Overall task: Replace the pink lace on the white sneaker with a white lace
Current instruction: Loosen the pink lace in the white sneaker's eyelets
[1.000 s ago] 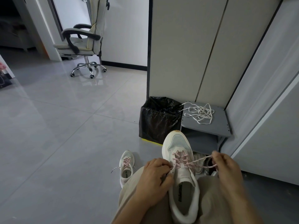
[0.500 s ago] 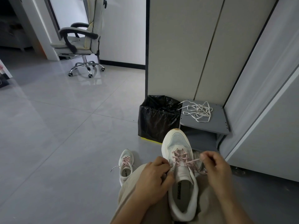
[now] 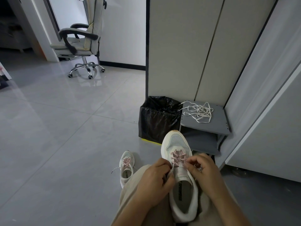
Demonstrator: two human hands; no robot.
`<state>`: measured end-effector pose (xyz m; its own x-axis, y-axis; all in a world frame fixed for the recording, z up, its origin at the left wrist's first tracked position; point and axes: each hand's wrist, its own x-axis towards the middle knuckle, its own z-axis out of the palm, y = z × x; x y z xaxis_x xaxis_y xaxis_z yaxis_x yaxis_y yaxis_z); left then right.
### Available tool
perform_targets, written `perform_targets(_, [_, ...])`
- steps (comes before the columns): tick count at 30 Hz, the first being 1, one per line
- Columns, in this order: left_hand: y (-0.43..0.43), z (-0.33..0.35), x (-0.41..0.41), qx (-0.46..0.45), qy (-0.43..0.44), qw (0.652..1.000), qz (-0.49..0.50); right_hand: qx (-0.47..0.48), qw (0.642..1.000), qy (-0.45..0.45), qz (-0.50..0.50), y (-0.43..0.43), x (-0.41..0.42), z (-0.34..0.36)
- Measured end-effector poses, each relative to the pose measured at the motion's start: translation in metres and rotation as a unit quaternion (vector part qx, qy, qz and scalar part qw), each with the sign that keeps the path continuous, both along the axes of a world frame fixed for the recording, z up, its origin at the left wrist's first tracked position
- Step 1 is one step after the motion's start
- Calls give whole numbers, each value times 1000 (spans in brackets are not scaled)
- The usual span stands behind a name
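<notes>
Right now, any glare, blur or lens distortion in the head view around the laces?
Head view: dim, flat light; soft glare on the floor tiles below the office chair; wide-angle distortion tilts the cabinet edges; pink lace, left hand and right hand look sharp, no motion blur.

The right hand (image 3: 203,168) hides where the pink lace (image 3: 177,156) ends.

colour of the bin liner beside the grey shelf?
Black and glossy. The bin liner shows best in the head view, the only one.
</notes>
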<state>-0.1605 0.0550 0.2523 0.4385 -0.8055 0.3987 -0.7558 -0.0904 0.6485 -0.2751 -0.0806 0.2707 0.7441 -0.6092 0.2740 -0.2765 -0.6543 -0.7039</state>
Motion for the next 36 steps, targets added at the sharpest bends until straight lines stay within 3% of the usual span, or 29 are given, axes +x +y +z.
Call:
perform_targets(4, [1,-1,2,5,-4,1000,3,42,999,20,7,-2,1,-2])
perform_targets(7, [3,-1,2,7,1,1000,6,142,979,-102,-105,-9,-5,1])
perform_targets(9, [2,0,3,4,12,1000,15,159,962,-151,-161,-17,-8,3])
perform_targets(14, [1,4,-1,12,9,1000,12,-18,992,-57,-114,5,0,5])
perform_targets(18, [3,7,-1,33,20,999,17,50,997,66,-10,27,-8,7])
perform_targets(23, [4,24,-5,71,60,995,41,129,990,6,-55,20,-8,3])
perform_targets(30, [-27,33,-10,103,-157,979,76,135,988,-2,-75,16,-8,0])
perform_targets(33, [-34,35,-12,122,-187,973,51,102,992,4,-76,15,-14,1])
perform_targets(34, [-35,32,-10,101,-164,980,51,101,992,1,-74,15,-16,1])
perform_targets(36, [-29,31,-8,70,33,995,57,98,992,-8,-74,15,-19,0])
